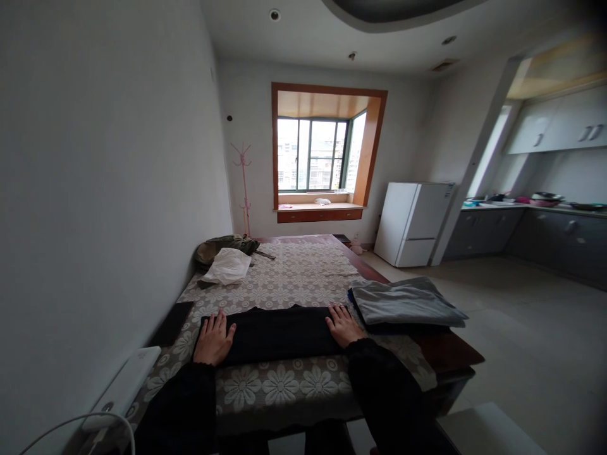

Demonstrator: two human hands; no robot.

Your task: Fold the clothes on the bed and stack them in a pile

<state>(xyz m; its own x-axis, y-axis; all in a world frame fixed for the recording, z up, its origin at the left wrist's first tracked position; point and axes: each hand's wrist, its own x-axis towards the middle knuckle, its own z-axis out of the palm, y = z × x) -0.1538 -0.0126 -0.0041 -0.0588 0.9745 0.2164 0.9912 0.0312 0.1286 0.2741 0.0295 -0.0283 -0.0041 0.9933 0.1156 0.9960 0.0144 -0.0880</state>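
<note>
Black folded garment [277,333] lies flat across the lace-patterned tablecloth [294,278], a hand on each end.
Head view: left hand [214,338] and right hand [342,325] rest palm-down, fingers spread, gripping nothing. Press evenly outward for a smooth fold; grey folded stack [405,303] sits just right.
</note>
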